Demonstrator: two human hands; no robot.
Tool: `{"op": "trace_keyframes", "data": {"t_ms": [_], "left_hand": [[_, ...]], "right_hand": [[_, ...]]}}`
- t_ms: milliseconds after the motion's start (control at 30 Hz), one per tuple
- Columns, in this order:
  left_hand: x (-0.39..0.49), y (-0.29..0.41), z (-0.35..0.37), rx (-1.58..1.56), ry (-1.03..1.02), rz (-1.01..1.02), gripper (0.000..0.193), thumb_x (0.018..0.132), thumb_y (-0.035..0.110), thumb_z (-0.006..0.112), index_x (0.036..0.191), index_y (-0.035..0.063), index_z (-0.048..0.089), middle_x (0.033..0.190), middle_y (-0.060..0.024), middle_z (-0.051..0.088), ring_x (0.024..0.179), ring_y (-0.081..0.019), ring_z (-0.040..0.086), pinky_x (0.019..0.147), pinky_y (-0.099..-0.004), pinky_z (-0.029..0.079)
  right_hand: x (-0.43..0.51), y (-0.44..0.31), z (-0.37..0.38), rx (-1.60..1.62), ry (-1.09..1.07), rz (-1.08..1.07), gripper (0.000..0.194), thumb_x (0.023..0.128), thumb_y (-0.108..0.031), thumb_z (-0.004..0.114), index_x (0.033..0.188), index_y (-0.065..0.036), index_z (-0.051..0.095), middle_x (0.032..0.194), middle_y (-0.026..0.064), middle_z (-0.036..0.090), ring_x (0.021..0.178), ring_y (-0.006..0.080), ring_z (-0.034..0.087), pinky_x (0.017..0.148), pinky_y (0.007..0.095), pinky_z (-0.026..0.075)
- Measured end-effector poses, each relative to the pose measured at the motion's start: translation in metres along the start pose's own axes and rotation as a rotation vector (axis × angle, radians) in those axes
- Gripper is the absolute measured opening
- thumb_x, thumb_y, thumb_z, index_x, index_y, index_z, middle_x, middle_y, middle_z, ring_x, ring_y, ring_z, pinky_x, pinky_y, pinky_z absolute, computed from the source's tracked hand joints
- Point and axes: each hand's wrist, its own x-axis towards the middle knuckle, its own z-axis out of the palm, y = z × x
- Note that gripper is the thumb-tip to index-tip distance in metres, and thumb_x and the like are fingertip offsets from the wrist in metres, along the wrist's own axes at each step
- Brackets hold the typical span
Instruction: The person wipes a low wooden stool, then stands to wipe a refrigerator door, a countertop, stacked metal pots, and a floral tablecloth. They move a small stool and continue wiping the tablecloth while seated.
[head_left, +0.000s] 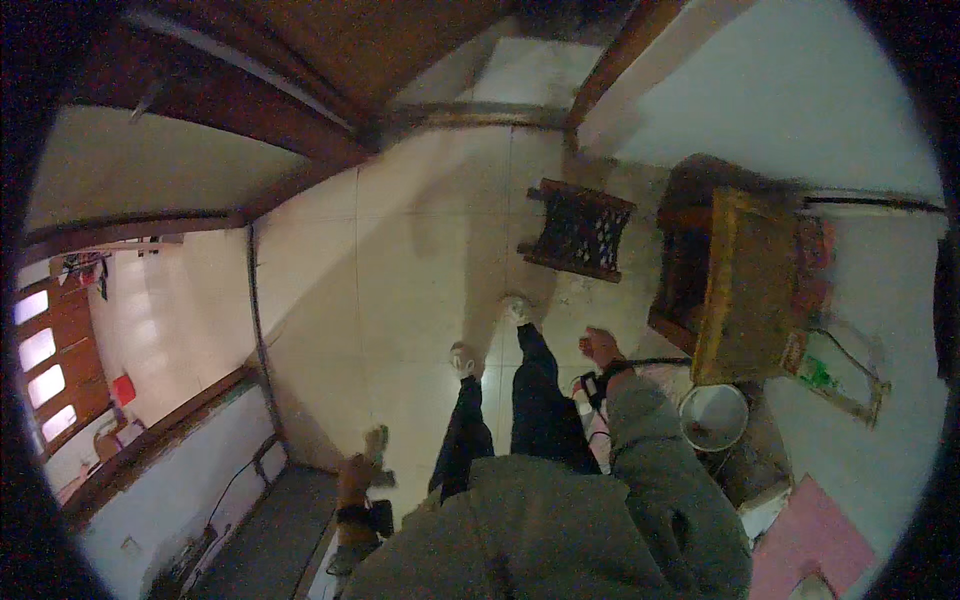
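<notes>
Low on the left is my left hand (357, 474), blurred, above the tiled floor (420, 292). A small pale shape and a dark one lie against its fingers; whether it grips them cannot be made out. My right hand (598, 346) hangs to the right of my legs, its fingers curled in, and no object shows in it. Both wrists wear dark straps. Ahead of my right hand, a low stool (577, 229) with a dark woven seat and wooden rails stands on the floor.
On the right are a wooden cabinet or table (750, 285), a round white bucket (714, 417) and a pink sheet (814, 540). A dark ledge (262, 525) runs at lower left. A doorway threshold (480, 116) lies ahead; an opening at left shows another room.
</notes>
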Motion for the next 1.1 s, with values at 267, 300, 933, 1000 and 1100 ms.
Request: {"op": "trace_keyframes", "data": {"t_ms": [267,300,933,1000,1100], "left_hand": [[-0.073,0.001,0.047,0.101,-0.241,0.234,0.029,0.089,0.024,0.064,0.109,0.0039,0.069,0.096,-0.0187,0.067,0.089,-0.0361,0.067,0.078,-0.0466,0.055],[-0.079,0.006,0.05,0.093,-0.296,0.194,0.028,0.089,0.023,0.064,0.109,0.0039,0.069,0.099,-0.0191,0.066,0.091,-0.0363,0.066,0.08,-0.046,0.055],[-0.146,0.072,0.094,-0.719,-0.421,-0.749,0.037,0.091,0.031,0.059,0.109,-0.0001,0.067,0.094,-0.0242,0.068,0.096,-0.0419,0.066,0.085,-0.0493,0.053],[-0.148,0.074,0.112,-0.773,-0.319,-0.777,0.035,0.092,0.03,0.059,0.107,0.0002,0.067,0.092,-0.0236,0.067,0.092,-0.041,0.066,0.083,-0.0488,0.053],[-0.167,0.087,0.153,-0.66,-0.214,-0.425,0.027,0.09,0.025,0.06,0.099,0.0009,0.068,0.093,-0.0215,0.066,0.085,-0.04,0.064,0.075,-0.0491,0.053]], "right_hand": [[0.142,-0.055,0.036,0.498,0.034,0.131,0.066,0.099,-0.047,0.056,0.144,-0.002,0.037,0.114,0.0133,0.054,0.085,0.0241,0.049,0.075,0.0435,0.042],[0.158,-0.052,0.037,0.529,0.042,0.13,0.066,0.099,-0.048,0.055,0.144,-0.003,0.037,0.115,0.0131,0.054,0.086,0.0242,0.049,0.075,0.0435,0.043],[0.285,-0.065,0.128,0.64,0.107,0.106,0.061,0.098,-0.054,0.05,0.139,-0.009,0.041,0.121,0.0171,0.055,0.088,0.028,0.055,0.074,0.0417,0.05],[0.283,-0.085,0.13,0.564,0.081,0.079,0.061,0.098,-0.054,0.05,0.137,-0.009,0.042,0.12,0.017,0.055,0.088,0.0281,0.055,0.074,0.0418,0.05],[0.271,-0.107,0.13,0.434,0.041,0.05,0.06,0.098,-0.054,0.05,0.136,-0.009,0.042,0.118,0.017,0.055,0.087,0.0282,0.055,0.073,0.042,0.05]]}}
